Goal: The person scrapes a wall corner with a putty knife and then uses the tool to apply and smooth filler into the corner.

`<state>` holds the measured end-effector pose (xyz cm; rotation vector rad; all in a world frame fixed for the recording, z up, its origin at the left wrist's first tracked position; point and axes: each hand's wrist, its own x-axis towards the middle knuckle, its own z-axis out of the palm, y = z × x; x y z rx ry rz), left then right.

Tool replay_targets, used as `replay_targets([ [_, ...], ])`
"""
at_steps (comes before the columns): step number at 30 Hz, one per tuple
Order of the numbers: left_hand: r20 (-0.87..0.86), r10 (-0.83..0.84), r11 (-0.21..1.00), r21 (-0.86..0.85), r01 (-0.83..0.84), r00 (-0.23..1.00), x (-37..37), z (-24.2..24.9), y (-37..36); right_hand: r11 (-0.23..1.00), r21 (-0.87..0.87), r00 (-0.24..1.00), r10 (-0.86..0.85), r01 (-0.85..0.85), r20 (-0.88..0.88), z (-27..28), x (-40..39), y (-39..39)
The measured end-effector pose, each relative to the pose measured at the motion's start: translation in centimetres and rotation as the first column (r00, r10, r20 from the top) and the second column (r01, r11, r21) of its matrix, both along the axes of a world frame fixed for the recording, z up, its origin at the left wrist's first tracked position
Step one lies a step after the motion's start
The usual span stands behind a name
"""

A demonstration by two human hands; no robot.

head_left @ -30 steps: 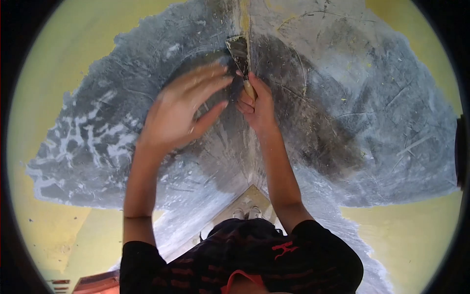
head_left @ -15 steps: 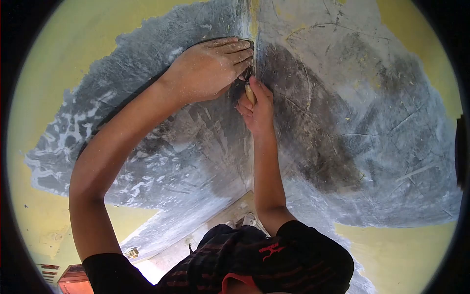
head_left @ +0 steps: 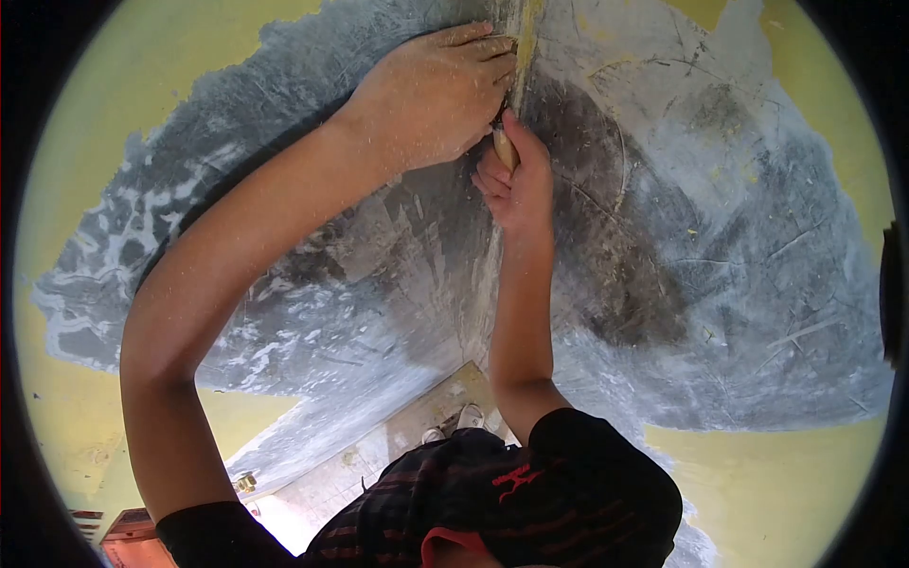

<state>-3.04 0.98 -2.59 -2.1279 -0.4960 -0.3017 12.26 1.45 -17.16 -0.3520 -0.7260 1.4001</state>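
My right hand [head_left: 516, 180] is closed around the wooden handle of a scraper [head_left: 507, 149] at the wall corner. Its thumb lies along the handle, near the dark metal neck. Just above it, my left hand [head_left: 436, 99] lies flat with the fingers stretched towards the corner line, over the tool's upper end. The blade and my left thumb are mostly hidden beneath that hand. Pale dust speckles the left hand. Around both hands the wall [head_left: 379, 237] is bare grey, scraped and patchy with darker stains.
Yellow paint [head_left: 95, 95] borders the scraped area on both sides. The corner edge [head_left: 526, 57] runs upward with yellow residue. Below are my black shirt [head_left: 454, 502], shoes [head_left: 471, 417] on a dusty floor [head_left: 360, 464], a brass-coloured fitting [head_left: 245, 482] and an orange-red object [head_left: 137, 541].
Both hands and the scraper sit a little higher and further right in the view, as the camera view has also shifted. More of the shoes and floor shows below.
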Motion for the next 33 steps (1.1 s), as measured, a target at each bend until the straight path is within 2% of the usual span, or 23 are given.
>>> replay_targets([
  [4, 0.059, -0.026, 0.993, -0.116, 0.032, 0.998, -0.1, -0.2, -0.2, 0.998, 0.036, 0.999, -0.050, 0.050, 0.005, -0.1, 0.0, -1.0],
  [7, 0.029, -0.083, 0.993, -0.077, 0.085, 0.996, -0.4, -1.0, 0.9, 0.996, 0.034, 0.997, -0.082, 0.081, 0.016, -0.9, 0.4, -1.2],
  [9, 0.011, -0.108, 0.994, 0.007, 0.108, 0.994, -0.1, -1.6, 1.3, 0.994, 0.049, 0.995, -0.097, 0.096, 0.010, -1.4, 0.5, -1.3],
  [11, 0.017, -0.096, 0.995, 0.022, 0.096, 0.995, 0.0, -1.8, 1.5, 0.935, 0.093, 0.877, -0.353, 0.341, 0.326, -1.6, 0.7, -1.2],
  [12, 0.020, -0.083, 0.996, 0.030, 0.083, 0.996, 0.0, -1.6, 1.4, 0.935, 0.103, 0.879, -0.354, 0.339, 0.318, -2.3, 0.9, -0.5],
  [13, 0.014, -0.080, 0.996, 0.041, 0.079, 0.997, 0.1, -1.5, 1.3, 0.761, 0.393, 0.606, -0.648, 0.515, 0.461, -3.2, 1.1, 0.2],
  [14, 0.000, -0.086, 0.996, 0.039, 0.086, 0.996, 0.2, -1.4, 1.2, 0.503, 0.674, 0.234, -0.860, 0.541, 0.454, -3.9, 1.2, 1.2],
  [15, -0.011, -0.090, 0.995, 0.035, 0.090, 0.996, 0.2, -1.3, 1.1, 0.501, 0.678, 0.240, -0.862, 0.538, 0.446, -2.6, 0.7, 0.1],
  [17, -0.005, -0.095, 0.995, 0.039, 0.095, 0.995, 0.1, -1.5, 1.5, 0.517, 0.647, 0.056, -0.803, 0.560, 0.593, 1.2, -0.3, -3.7],
  [18, 0.000, -0.111, 0.993, 0.031, 0.111, 0.994, 0.3, -1.4, 1.4, 0.515, 0.649, 0.059, -0.806, 0.561, 0.588, 1.3, -0.2, -3.3],
  [20, 0.001, -0.114, 0.993, 0.026, 0.114, 0.994, 0.3, -1.5, 1.4, 0.416, 0.738, 0.003, -0.872, 0.531, 0.490, 0.6, 0.1, -2.6],
  [24, -0.018, -0.128, 0.991, 0.031, 0.128, 0.992, 0.3, -2.0, 1.5, 0.340, 0.796, -0.060, -0.904, 0.501, 0.423, -0.6, 0.8, -1.6],
  [27, -0.026, -0.109, 0.993, 0.050, 0.110, 0.994, 0.3, -2.6, 1.3, 0.411, 0.756, 0.016, -0.883, 0.509, 0.469, -1.5, 0.4, -1.4],
  [29, -0.033, -0.112, 0.993, 0.035, 0.114, 0.993, 0.3, -2.4, 1.3, 0.356, 0.787, 0.044, -0.921, 0.504, 0.388, -1.8, 0.6, -0.8],
  [33, -0.019, -0.119, 0.993, -0.001, 0.119, 0.993, 0.6, -2.5, 1.2, 0.351, 0.793, 0.099, -0.931, 0.497, 0.350, -2.5, 0.6, -0.1],
])
